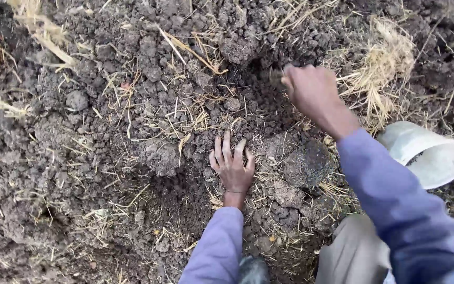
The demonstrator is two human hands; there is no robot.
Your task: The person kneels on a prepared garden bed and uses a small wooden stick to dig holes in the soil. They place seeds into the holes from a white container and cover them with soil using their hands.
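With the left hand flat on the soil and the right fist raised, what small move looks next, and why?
Probably the right hand comes down onto the loose soil ahead of the left hand: it hovers closed and blurred above that patch, while the left hand presses flat beside it.

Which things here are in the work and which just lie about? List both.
In the work:
- left hand, pressed flat with fingers spread on the dark crumbly soil
- right hand, closed and raised above the soil; what it holds cannot be told

Lying about:
- white crumpled plastic sack, at the right
- tuft of dry yellow straw
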